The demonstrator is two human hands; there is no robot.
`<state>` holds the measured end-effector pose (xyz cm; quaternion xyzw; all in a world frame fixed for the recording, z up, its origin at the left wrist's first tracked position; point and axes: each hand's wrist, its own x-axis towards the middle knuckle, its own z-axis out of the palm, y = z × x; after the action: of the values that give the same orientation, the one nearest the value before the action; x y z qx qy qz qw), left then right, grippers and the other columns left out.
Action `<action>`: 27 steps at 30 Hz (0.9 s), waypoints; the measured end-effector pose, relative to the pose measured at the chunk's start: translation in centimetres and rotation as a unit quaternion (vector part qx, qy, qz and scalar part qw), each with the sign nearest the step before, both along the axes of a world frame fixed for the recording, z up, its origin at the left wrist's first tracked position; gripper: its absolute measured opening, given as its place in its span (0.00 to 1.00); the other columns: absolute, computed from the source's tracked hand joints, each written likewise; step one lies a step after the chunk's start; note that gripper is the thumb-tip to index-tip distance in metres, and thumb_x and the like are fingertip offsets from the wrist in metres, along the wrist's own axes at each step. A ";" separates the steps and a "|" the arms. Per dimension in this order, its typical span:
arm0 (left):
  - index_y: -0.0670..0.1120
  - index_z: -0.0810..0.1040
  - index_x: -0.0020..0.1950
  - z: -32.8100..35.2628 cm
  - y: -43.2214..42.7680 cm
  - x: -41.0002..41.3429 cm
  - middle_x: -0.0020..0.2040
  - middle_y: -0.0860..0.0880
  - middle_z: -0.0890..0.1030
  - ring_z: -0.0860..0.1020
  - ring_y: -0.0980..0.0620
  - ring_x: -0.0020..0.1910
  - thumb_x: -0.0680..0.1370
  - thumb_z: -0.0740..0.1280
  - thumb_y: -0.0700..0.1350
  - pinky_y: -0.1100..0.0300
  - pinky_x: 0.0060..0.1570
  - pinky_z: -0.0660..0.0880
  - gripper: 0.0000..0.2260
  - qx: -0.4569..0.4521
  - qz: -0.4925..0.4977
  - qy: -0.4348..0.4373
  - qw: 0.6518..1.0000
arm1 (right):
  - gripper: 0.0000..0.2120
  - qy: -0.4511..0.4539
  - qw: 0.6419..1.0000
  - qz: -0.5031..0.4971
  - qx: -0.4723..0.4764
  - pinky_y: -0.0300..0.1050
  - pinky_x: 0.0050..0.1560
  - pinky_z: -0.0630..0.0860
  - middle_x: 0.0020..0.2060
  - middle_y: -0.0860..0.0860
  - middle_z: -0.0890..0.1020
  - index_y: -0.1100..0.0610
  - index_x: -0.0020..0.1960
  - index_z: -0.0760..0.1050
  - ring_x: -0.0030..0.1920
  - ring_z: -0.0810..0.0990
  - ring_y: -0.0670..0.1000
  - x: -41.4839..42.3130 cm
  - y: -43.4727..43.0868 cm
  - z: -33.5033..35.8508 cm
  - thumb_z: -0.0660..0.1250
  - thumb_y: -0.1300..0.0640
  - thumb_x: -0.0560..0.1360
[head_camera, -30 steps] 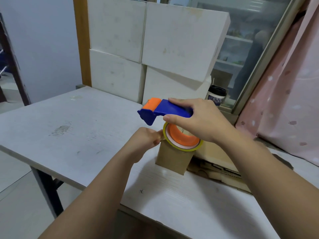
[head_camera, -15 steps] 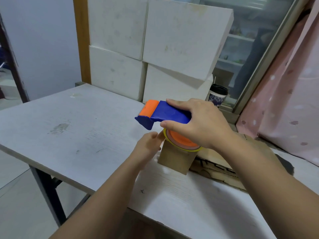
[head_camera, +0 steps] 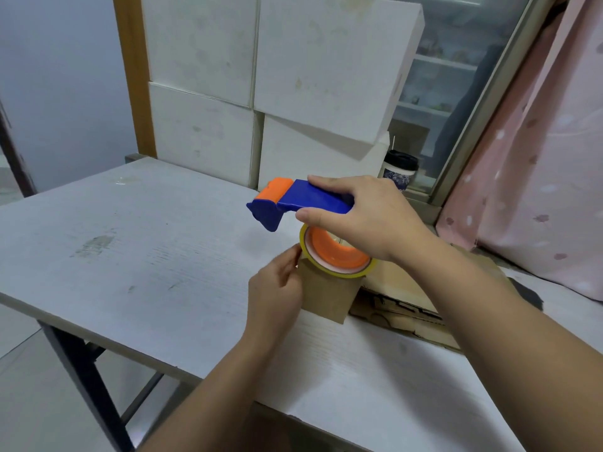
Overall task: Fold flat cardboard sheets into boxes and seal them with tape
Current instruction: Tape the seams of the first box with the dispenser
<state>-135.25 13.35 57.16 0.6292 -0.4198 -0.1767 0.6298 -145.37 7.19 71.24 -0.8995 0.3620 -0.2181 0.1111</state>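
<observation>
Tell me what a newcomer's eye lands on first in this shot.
The blue-and-orange tape dispenser, gripped by the right hand at centre, is held over a small cardboard box on the white table. The left hand sits at the box's left edge. Behind them, large white boxes are stacked.

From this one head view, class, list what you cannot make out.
All head view.
1. Box top: covered by the tape dispenser and right hand; flaps unseen.
2. Left hand: curled by the tape roll; whether it pinches tape is unclear.
3. Cup print: too small, far back.
4. Flat cardboard: partly behind the right forearm.
</observation>
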 end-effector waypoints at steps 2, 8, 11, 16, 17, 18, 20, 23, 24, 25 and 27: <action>0.56 0.73 0.67 -0.2 0.4 -0.2 0.51 0.62 0.80 0.77 0.62 0.53 0.75 0.59 0.35 0.74 0.50 0.71 0.24 0.024 -0.029 -0.041 0.998 | 0.27 0.002 1.000 0.004 0.004 0.50 0.58 0.74 0.61 0.38 0.77 0.37 0.66 0.71 0.59 0.75 0.46 0.0 -0.1 0.0 0.66 0.32 0.68; 0.51 0.68 0.72 0.5 0.1 0.3 0.61 0.58 0.75 0.73 0.60 0.59 0.76 0.67 0.44 0.64 0.58 0.71 0.24 0.015 -0.027 -0.095 0.995 | 0.27 -0.004 1.000 0.012 0.029 0.45 0.57 0.74 0.61 0.37 0.77 0.38 0.66 0.72 0.57 0.75 0.43 0.1 -0.3 0.4 0.66 0.33 0.69; 0.45 0.75 0.63 1.0 -0.6 0.4 0.51 0.53 0.81 0.76 0.57 0.47 0.75 0.67 0.46 0.68 0.47 0.72 0.17 -0.056 -0.016 -0.190 0.980 | 0.26 -0.021 0.999 0.010 0.041 0.40 0.54 0.72 0.61 0.37 0.77 0.37 0.66 0.72 0.56 0.74 0.42 -0.2 -0.3 0.5 0.67 0.34 0.69; 0.41 0.79 0.55 0.5 -1.4 0.4 0.46 0.47 0.82 0.71 0.57 0.39 0.77 0.67 0.39 0.83 0.42 0.62 0.08 -0.067 0.019 -0.252 0.965 | 0.28 -0.014 0.999 0.022 0.030 0.44 0.62 0.72 0.63 0.36 0.75 0.37 0.67 0.70 0.62 0.73 0.42 -0.9 -0.4 0.1 0.67 0.34 0.68; 0.41 0.79 0.56 0.4 -1.4 0.4 0.47 0.46 0.83 0.72 0.57 0.40 0.77 0.65 0.39 0.83 0.42 0.62 0.08 -0.069 0.020 -0.254 0.965 | 0.28 -0.015 0.999 0.027 0.035 0.43 0.62 0.71 0.63 0.35 0.75 0.37 0.67 0.70 0.61 0.73 0.41 -1.2 -0.5 0.1 0.67 0.34 0.68; 0.41 0.79 0.56 0.5 -1.4 0.4 0.47 0.46 0.83 0.74 0.56 0.40 0.78 0.64 0.40 0.82 0.43 0.63 0.09 -0.074 0.019 -0.261 0.962 | 0.28 -0.017 0.998 0.033 0.042 0.40 0.61 0.71 0.63 0.35 0.75 0.37 0.67 0.70 0.60 0.73 0.40 -1.5 -0.7 0.2 0.67 0.34 0.69; 0.39 0.80 0.52 1.0 -1.2 0.2 0.43 0.44 0.83 0.79 0.51 0.38 0.77 0.59 0.44 0.69 0.42 0.73 0.14 -0.112 0.017 -0.307 0.945 | 0.26 -0.033 0.997 0.041 0.055 0.30 0.55 0.68 0.60 0.33 0.74 0.36 0.67 0.70 0.55 0.73 0.35 -2.0 -1.1 0.1 0.68 0.37 0.70; 0.37 0.79 0.41 1.5 -1.2 -0.1 0.33 0.44 0.81 0.79 0.47 0.29 0.74 0.57 0.45 0.60 0.28 0.75 0.15 -0.185 0.053 -0.390 0.901 | 0.26 -0.097 0.990 0.056 0.083 0.30 0.54 0.68 0.57 0.31 0.74 0.37 0.68 0.69 0.55 0.73 0.32 -2.7 -1.5 -0.8 0.70 0.40 0.71; 0.38 0.78 0.40 1.5 -1.2 -0.1 0.32 0.45 0.80 0.78 0.48 0.28 0.73 0.57 0.44 0.61 0.28 0.74 0.14 -0.198 0.066 -0.407 0.889 | 0.26 -0.123 0.986 0.060 0.091 0.30 0.55 0.69 0.58 0.31 0.74 0.38 0.68 0.70 0.56 0.74 0.33 -2.9 -1.7 -1.2 0.70 0.40 0.71; 0.39 0.78 0.39 1.4 -1.4 -0.1 0.32 0.45 0.80 0.78 0.49 0.28 0.74 0.59 0.44 0.63 0.29 0.73 0.12 -0.206 0.076 -0.419 0.881 | 0.27 -0.147 0.982 0.064 0.098 0.30 0.55 0.69 0.58 0.31 0.75 0.38 0.68 0.70 0.57 0.74 0.34 -3.1 -1.7 -1.6 0.70 0.40 0.70; 0.39 0.78 0.39 0.7 -1.8 0.2 0.32 0.45 0.79 0.78 0.49 0.28 0.77 0.65 0.40 0.64 0.31 0.72 0.09 -0.211 0.082 -0.440 0.869 | 0.27 -0.193 0.972 0.073 0.108 0.27 0.55 0.69 0.56 0.29 0.75 0.38 0.67 0.70 0.57 0.74 0.32 -3.5 -1.8 -2.3 0.72 0.41 0.69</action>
<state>-135.01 11.55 57.86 0.5258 -0.6274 0.2633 0.5104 -148.90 5.40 68.96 -0.8470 0.2885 -0.3387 0.2909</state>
